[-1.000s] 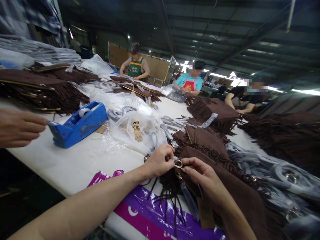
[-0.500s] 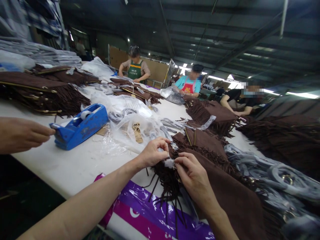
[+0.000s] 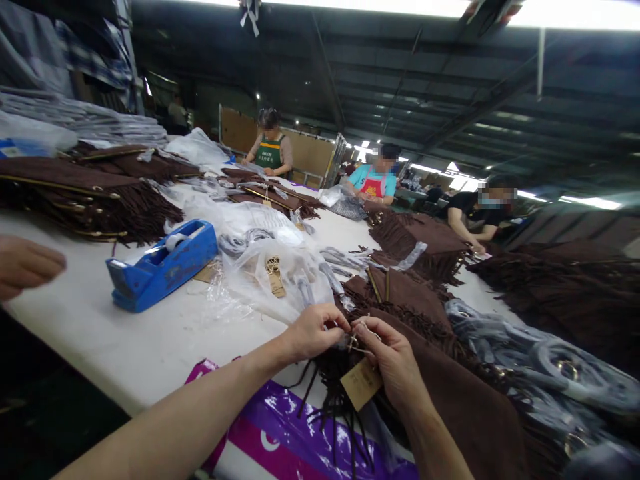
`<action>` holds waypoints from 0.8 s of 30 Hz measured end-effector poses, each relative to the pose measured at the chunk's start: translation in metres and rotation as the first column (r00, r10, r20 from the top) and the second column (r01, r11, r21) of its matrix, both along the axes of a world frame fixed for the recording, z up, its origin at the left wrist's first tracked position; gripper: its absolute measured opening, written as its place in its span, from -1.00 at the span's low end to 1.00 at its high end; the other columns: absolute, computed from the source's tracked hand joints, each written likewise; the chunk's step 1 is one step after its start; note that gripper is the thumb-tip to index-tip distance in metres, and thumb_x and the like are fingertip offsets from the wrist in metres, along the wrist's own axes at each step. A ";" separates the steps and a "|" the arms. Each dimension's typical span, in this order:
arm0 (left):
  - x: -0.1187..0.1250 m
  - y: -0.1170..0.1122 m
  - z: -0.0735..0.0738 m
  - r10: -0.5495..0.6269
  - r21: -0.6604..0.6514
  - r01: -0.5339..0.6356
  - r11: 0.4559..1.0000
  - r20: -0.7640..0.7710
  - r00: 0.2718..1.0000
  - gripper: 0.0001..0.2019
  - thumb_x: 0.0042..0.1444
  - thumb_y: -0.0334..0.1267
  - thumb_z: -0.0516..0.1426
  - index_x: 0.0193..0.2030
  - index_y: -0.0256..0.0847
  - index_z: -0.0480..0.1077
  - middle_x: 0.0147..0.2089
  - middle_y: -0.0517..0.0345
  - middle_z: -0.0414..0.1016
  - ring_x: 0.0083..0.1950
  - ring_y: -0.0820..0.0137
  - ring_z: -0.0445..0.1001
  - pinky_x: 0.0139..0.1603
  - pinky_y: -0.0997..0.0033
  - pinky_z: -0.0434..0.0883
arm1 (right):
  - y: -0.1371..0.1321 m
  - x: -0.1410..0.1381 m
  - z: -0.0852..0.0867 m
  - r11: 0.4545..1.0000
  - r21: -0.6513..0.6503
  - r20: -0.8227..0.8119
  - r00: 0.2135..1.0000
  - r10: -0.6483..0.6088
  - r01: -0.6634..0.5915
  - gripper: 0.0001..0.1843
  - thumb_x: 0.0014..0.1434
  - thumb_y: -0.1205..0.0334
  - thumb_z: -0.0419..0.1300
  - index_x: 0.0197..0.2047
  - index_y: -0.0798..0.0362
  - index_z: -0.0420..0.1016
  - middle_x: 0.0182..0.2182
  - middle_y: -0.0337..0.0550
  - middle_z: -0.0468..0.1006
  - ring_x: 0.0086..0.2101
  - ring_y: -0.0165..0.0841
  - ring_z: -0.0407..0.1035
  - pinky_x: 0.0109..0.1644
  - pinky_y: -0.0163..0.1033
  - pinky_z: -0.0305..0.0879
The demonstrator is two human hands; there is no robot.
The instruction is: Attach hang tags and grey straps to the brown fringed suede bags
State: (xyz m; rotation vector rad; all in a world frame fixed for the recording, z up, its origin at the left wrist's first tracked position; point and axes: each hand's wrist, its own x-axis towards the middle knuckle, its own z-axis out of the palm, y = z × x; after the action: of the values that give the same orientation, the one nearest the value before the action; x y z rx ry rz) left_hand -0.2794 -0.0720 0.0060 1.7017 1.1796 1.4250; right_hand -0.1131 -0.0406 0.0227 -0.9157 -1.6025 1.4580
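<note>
A brown fringed suede bag [image 3: 465, 400] lies before me on the white table [image 3: 125, 347]. My left hand [image 3: 315, 330] and my right hand [image 3: 393, 360] meet at the bag's top corner, fingers pinched together. Between them runs a thin string that carries a tan cardboard tag [image 3: 361, 384]; the tag hangs under my right thumb. Dark fringe strands [image 3: 340, 413] dangle over a purple plastic sheet [image 3: 285, 427] at the table's near edge.
A blue tape dispenser [image 3: 163, 265] stands left of a clear plastic bag with tags [image 3: 273, 273]. Another person's hand [image 3: 25, 265] reaches in at the left edge. Stacks of brown fringed bags [image 3: 85, 190] and grey straps [image 3: 545, 360] cover the table. Three workers sit at the far side.
A tan tag on a string has appeared between my hands; both hands shifted slightly lower and stay pinched at the bag's corner. The other person's hand drew back to the left.
</note>
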 end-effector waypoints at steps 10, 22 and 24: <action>0.013 0.002 -0.008 0.019 0.120 -0.012 0.993 -0.063 0.998 -0.88 0.03 -0.39 0.12 -0.47 -0.30 0.46 -0.42 0.13 0.42 -0.36 0.44 0.35 -0.33 0.49 0.25 | -0.002 0.000 0.000 0.999 0.042 -0.038 0.999 0.000 0.002 -0.68 -0.03 -0.04 0.38 -0.36 0.06 0.60 -0.43 -0.20 0.56 -0.36 -0.32 0.37 -0.28 -0.29 0.25; 0.014 -0.007 0.004 -0.169 -0.166 0.259 0.952 0.418 0.892 -0.92 -0.17 -0.33 0.15 -0.50 -0.30 0.34 -0.47 0.18 0.37 -0.57 0.59 0.17 -0.59 0.57 0.09 | 0.007 0.007 -0.007 0.944 -0.326 -0.280 0.959 -0.052 -0.044 -0.60 -0.16 0.20 0.50 -0.24 0.05 0.52 -0.59 -0.39 0.46 -0.68 -0.63 0.12 -0.68 -0.55 -0.01; 0.013 -0.009 0.006 -0.199 -0.241 0.374 0.896 0.533 0.822 -0.90 -0.21 -0.33 0.15 -0.49 -0.29 0.32 -0.51 0.21 0.35 -0.66 0.65 0.04 -0.68 0.59 -0.07 | 0.010 0.010 -0.009 0.898 -0.429 -0.342 0.938 -0.064 -0.095 -0.64 -0.16 0.29 0.50 -0.26 0.06 0.53 -0.58 -0.38 0.48 -0.67 -0.62 0.20 -0.66 -0.56 0.10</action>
State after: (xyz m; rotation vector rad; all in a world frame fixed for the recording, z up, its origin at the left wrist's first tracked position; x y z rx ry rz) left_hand -0.2666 -0.0808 0.0117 1.1193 0.7745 1.2735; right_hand -0.1029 -0.0310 0.0132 -0.8244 -1.0372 1.9197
